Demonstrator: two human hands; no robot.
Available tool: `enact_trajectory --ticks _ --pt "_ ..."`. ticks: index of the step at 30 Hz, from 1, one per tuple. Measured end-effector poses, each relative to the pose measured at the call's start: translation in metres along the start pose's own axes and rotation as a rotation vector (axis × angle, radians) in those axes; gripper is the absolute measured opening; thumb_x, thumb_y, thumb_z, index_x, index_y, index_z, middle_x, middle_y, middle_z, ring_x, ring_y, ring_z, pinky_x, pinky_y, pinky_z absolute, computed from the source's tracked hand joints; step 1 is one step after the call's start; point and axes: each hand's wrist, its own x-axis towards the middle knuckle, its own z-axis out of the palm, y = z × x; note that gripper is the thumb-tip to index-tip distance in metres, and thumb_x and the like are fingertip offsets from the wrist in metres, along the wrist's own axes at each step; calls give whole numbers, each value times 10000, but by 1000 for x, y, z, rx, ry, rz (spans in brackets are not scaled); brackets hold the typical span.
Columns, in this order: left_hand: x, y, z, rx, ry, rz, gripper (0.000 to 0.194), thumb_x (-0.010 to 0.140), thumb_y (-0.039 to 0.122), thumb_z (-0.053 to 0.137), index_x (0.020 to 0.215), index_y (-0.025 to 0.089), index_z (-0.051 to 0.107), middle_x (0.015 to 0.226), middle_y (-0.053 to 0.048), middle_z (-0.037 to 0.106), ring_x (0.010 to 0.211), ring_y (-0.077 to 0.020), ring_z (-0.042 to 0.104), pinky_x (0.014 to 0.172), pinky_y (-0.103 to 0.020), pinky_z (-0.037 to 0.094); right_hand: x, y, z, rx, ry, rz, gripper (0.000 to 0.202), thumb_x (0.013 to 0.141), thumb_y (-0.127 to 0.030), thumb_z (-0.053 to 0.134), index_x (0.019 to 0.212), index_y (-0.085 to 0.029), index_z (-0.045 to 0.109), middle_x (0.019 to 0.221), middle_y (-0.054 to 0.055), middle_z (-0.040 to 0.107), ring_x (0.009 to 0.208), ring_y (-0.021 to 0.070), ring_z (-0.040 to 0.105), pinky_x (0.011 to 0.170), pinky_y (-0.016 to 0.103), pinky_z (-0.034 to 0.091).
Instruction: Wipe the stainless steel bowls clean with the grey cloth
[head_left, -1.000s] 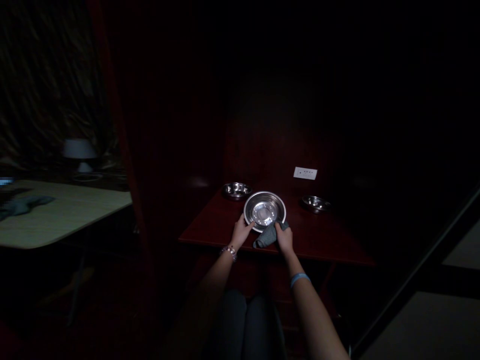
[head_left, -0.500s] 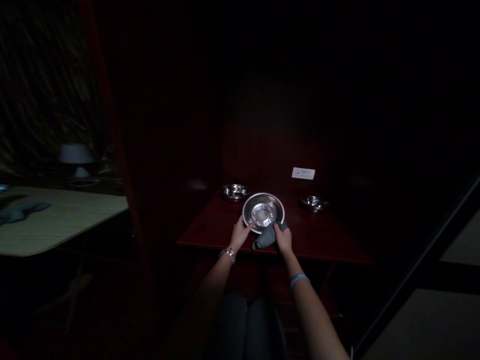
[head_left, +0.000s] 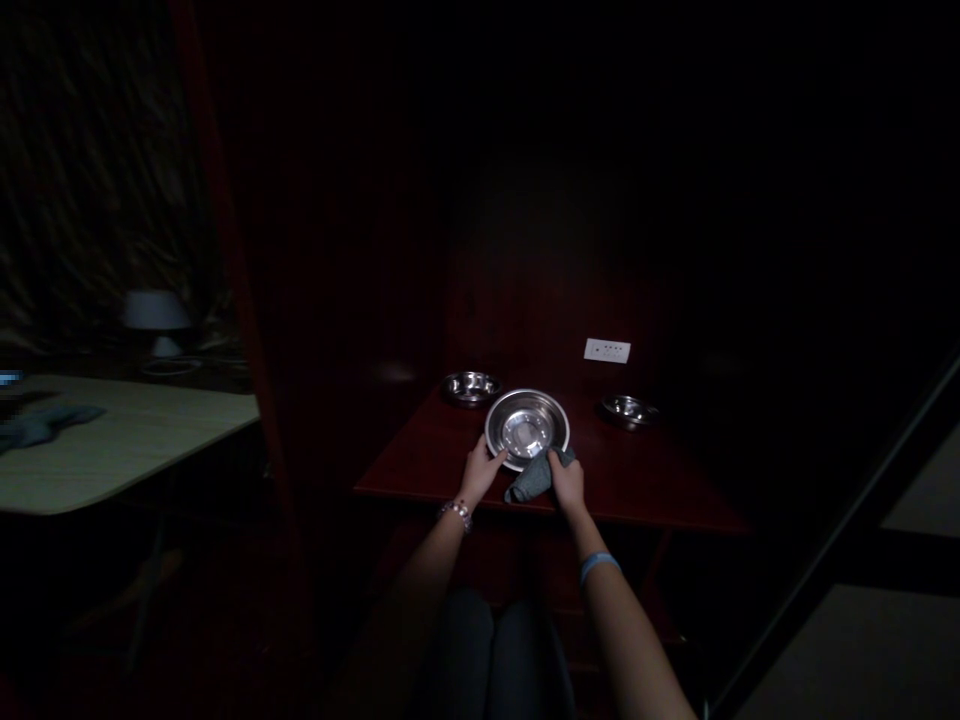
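A shiny steel bowl (head_left: 526, 425) is held tilted over the front of a dark red table (head_left: 420, 470), its inside facing me. My left hand (head_left: 480, 472) grips the bowl's lower left rim, thumb on the inner side. At the lower right rim my right hand (head_left: 567, 480) is closed on a grey cloth (head_left: 531, 480), which hangs to the left below the rim. A second steel bowl (head_left: 471, 388) rests at the table's back left, and a third (head_left: 628, 411) at the back right.
A white socket panel (head_left: 607, 351) is on the wall behind the table. To the left, past a dark red partition, a pale table (head_left: 172, 420) bears a bluish cloth (head_left: 49, 425), with a white-shaded lamp (head_left: 156, 311) behind it.
The whole view has shifted very slightly. Both hands, the bowl and the cloth keep nearly the same places relative to each other.
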Motion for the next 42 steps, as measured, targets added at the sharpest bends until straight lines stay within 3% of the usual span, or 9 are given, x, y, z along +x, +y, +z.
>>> enact_trajectory --ticks 26,42 --pt "-3 13 1 -8 19 -41 434 718 258 713 1135 177 623 1079 -86 721 1042 -231 655 978 -377 468 3 4 1 -15 -13 3 387 767 -495 543 754 -146 708 801 116 748 792 240 691 678 269 488" --pt "0 -1 1 18 12 0 442 745 268 686 1170 177 604 1116 -98 709 1039 -230 657 961 -377 475 3 5 1 -14 -11 12 386 774 -485 542 754 -136 707 839 139 746 820 256 697 695 280 485"
